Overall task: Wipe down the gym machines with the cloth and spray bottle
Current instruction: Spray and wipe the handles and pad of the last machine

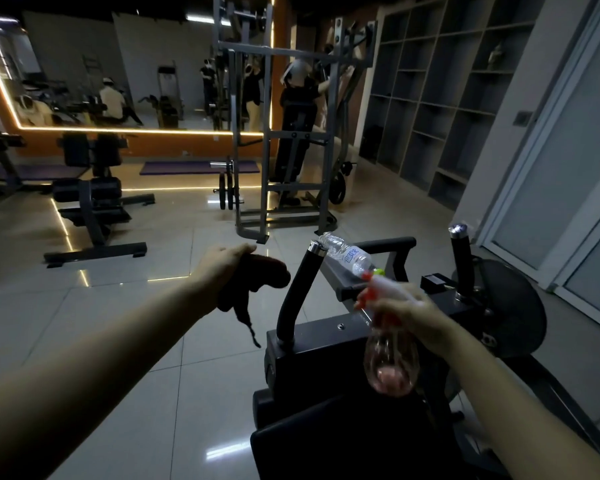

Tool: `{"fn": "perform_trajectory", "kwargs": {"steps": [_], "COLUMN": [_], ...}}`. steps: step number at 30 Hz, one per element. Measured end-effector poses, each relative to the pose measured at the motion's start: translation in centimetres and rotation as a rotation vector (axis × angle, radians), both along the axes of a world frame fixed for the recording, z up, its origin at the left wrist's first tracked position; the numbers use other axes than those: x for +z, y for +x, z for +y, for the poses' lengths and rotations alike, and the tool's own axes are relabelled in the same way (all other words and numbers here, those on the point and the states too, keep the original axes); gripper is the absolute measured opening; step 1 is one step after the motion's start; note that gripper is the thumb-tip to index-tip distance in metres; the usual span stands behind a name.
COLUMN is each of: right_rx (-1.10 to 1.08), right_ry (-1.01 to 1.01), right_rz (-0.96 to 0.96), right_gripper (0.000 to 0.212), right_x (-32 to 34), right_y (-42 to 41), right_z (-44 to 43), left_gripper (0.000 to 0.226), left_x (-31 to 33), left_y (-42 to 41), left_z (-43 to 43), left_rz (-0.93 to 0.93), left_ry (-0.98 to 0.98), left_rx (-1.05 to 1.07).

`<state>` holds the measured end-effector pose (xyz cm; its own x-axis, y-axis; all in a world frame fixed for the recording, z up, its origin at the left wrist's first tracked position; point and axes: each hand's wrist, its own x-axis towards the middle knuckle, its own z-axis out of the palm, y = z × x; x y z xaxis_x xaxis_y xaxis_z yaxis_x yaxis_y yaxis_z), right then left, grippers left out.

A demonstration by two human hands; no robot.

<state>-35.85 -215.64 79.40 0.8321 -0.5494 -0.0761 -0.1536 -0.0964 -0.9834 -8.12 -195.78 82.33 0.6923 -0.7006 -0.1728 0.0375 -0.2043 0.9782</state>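
Left hand (222,268) clenches one dark cloth (257,275). Right hand (406,317) grasps one spray bottle (392,365) over the black machine (326,348). One water bottle (347,256) lies between its two handles (302,282).

Dim room, warm light strip (118,129) glaring, floor (118,306) reflections, edges bowed

The label (351,255) on the water bottle (336,248) has blue print too blurred to read.

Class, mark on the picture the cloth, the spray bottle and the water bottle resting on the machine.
cloth (260,275): head view, on the bunched dark fabric.
spray bottle (392,365): head view, on its clear pinkish body.
water bottle (352,257): head view, on its label.
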Motion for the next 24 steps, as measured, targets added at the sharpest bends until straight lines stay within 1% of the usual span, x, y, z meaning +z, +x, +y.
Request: {"fn": "perform_trajectory", "kwargs": {"steps": [1,2,3,4,5,6,7,9,10,11,12,14,15,16,17,18,19,20,22,24], "right_rx": [-0.081,-0.208,-0.352,-0.465,-0.546,-0.586,-0.623,-0.681,-0.731,-0.781,-0.821,-0.881,-0.891,-0.881,-0.874,-0.863,-0.853,-0.820,-0.709,-0.659], "right_ry": [-0.014,-0.039,-0.038,-0.041,-0.054,-0.072,-0.092,-0.157,-0.182,-0.201,-0.220,-0.246,-0.261,-0.280,-0.301,-0.301,-0.294,-0.302,-0.326,-0.262], "right_rz": [-0.098,-0.180,-0.232,-0.254,-0.229,-0.192,-0.165,-0.133,-0.126,-0.123,-0.120,-0.118,-0.101,-0.093,-0.066,-0.042,-0.006,0.031,0.087,0.043], "right_gripper": [0.036,0.025,0.020,0.027,0.047,0.058,0.055,0.034,0.030,0.032,0.037,0.052,0.051,0.045,0.035,0.029,0.030,0.035,0.042,0.043], "right_x": [0.9,1.6,1.9,1.8,1.7,1.6,1.4,0.9,0.5,0.2,-0.1,-0.5,-0.5,-0.8,-1.0,-1.2,-1.4,-2.1,-2.5,-2.5], "right_y": [0.3,0.8,1.3,2.0,2.7,3.5,4.1,5.2,5.7,6.1,6.4,7.0,7.2,7.2,7.2,7.1,7.0,6.9,6.6,6.2], "right_z": [-0.5,-1.3,-2.1,-3.0,-3.6,-3.5,-3.2,-2.8,-2.9,-3.1,-3.5,-4.0,-3.9,-4.1,-3.9,-3.8,-3.7,-4.2,-4.6,-4.9], "left_gripper": [0.036,0.035,0.035,0.035,0.035,0.036,0.038,0.039,0.037,0.034,0.031,0.030,0.030,0.030,0.029,0.029,0.031,0.033,0.036,0.029], "left_x": [0.2,0.3,0.3,0.3,0.4,0.4,0.6,1.2,1.6,1.9,2.2,2.4,2.3,2.2,2.1,2.0,1.9,1.8,1.4,0.7], "left_y": [0.0,0.0,0.0,0.0,-0.2,-0.4,-0.7,-1.7,-2.2,-2.5,-2.9,-3.0,-3.2,-3.2,-3.3,-3.4,-3.5,-3.4,-3.1,-2.8], "left_z": [-0.1,-0.3,-0.5,-0.7,-0.9,-1.2,-1.5,-2.2,-2.6,-3.1,-3.5,-4.6,-5.2,-5.9,-6.6,-7.3,-8.0,-8.7,-9.9,-10.7], "left_rz": [0.048,0.066,0.061,0.047,0.032,0.013,-0.010,-0.067,-0.111,-0.158,-0.197,-0.267,-0.315,-0.394,-0.534,-0.725,-0.924,-1.083,-1.256,-1.391], "left_ry": [-0.024,-0.038,-0.050,-0.068,-0.098,-0.133,-0.177,-0.293,-0.358,-0.410,-0.442,-0.459,-0.445,-0.422,-0.385,-0.336,-0.279,-0.228,-0.142,-0.095], "left_rx": [0.006,-0.014,-0.044,-0.067,-0.081,-0.083,-0.077,-0.046,-0.029,-0.016,-0.010,-0.028,-0.045,-0.068,-0.084,-0.084,-0.096,-0.142,-0.348,-0.553]}}
